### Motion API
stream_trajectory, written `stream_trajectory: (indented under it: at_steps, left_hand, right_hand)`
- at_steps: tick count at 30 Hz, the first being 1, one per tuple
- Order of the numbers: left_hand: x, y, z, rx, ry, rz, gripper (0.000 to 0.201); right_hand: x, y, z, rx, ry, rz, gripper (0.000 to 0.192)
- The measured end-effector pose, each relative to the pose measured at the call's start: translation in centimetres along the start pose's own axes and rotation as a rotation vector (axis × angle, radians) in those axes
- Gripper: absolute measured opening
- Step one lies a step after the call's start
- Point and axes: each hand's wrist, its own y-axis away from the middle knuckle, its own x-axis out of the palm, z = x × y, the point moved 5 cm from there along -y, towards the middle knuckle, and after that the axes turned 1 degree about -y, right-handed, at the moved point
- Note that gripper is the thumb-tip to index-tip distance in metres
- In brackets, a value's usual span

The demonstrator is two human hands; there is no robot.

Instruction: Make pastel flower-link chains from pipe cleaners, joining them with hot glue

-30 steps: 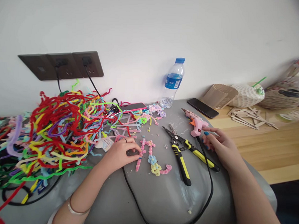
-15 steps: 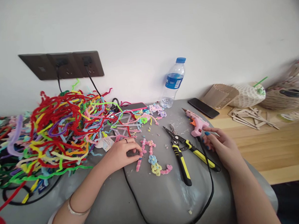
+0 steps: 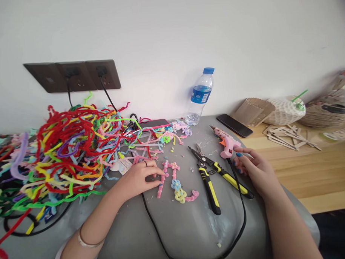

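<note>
My left hand [image 3: 140,178] rests on the grey table top [image 3: 187,231], its fingertips pinching the pink end of a pastel pipe-cleaner flower chain [image 3: 176,184] that lies flat. My right hand [image 3: 251,169], with blue nails, curls around the handle end of a pink glue gun [image 3: 225,142] lying on the table, where its black cord [image 3: 243,217] leaves. Yellow-and-black pliers [image 3: 209,181] lie open between the two hands, touching neither.
A big tangle of coloured pipe cleaners [image 3: 68,148] fills the left side below a wall socket strip [image 3: 74,75]. At the back are a water bottle [image 3: 201,94], a pink phone [image 3: 153,123] and a black phone [image 3: 234,125]. Wooden sticks [image 3: 288,135] and woven items lie on the wooden table to the right.
</note>
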Motion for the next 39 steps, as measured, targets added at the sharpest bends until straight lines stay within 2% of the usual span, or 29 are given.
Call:
stream_trajectory:
  at_steps: [23,28,32,33,34,37,39]
  left_hand:
    - [-0.1,-0.1,-0.3,0.057,-0.176,-0.028,0.018]
    - [-0.2,-0.2,-0.5,0.067,-0.166,-0.023,0.019]
    - [-0.3,-0.2,-0.6,0.068,-0.152,-0.013,0.021]
    - [-0.3,-0.1,-0.6,0.067,-0.150,-0.006,0.021]
    - [-0.3,-0.1,-0.6,0.066,-0.149,0.002,0.021]
    - [-0.2,0.0,-0.6,0.077,-0.149,0.010,0.021]
    - [-0.2,0.1,-0.5,0.082,-0.154,0.005,0.022]
  right_hand:
    - [0.0,0.0,0.2,-0.015,0.032,-0.018,0.048]
    - [-0.1,0.2,0.7,-0.179,0.048,-0.070,0.040]
    - [-0.1,2.6,2.2,-0.333,0.119,-0.163,0.032]
    - [0.6,3.6,3.0,-0.406,0.221,-0.120,0.028]
    - [1.5,4.6,3.7,-0.465,0.314,-0.018,0.023]
    - [5.4,8.2,4.9,-0.612,0.488,0.426,0.010]
    - [7.4,10.1,5.2,-0.711,0.598,0.590,0.010]
